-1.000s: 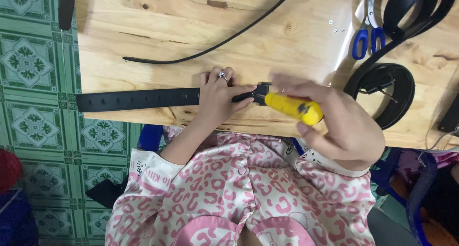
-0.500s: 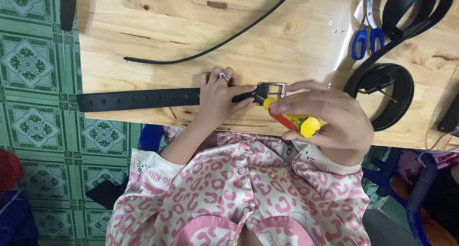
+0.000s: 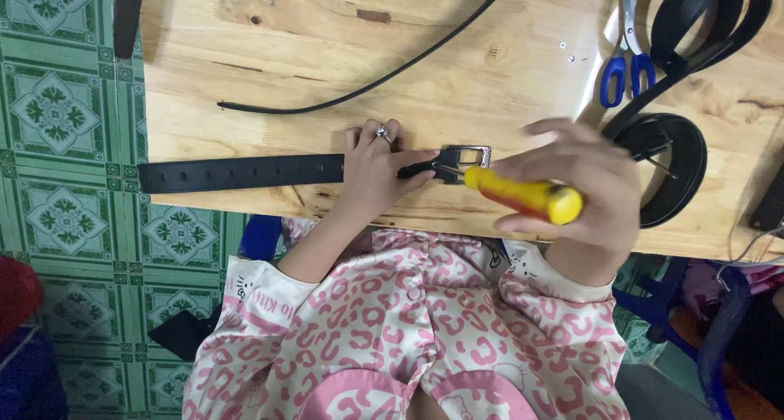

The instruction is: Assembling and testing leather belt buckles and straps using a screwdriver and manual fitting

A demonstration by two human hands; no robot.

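1. The right hand (image 3: pixel 576 195), clamped on a yellow-handled screwdriver (image 3: pixel 523 195), has swung from slanting to nearly level, its tip at the silver metal buckle (image 3: pixel 467 157)
2. The left hand (image 3: pixel 377 168) stays flat, fingers together, pinning the black leather belt (image 3: pixel 237 173) near the wooden table's (image 3: pixel 327 44) front edge
3. Farther off, blue-handled scissors (image 3: pixel 625 61) lie untouched

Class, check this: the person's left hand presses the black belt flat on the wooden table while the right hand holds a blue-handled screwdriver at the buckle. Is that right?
Not quite. The head view shows the screwdriver in the right hand has a yellow handle, not blue. The left hand does press the black belt onto the wooden table beside the buckle.
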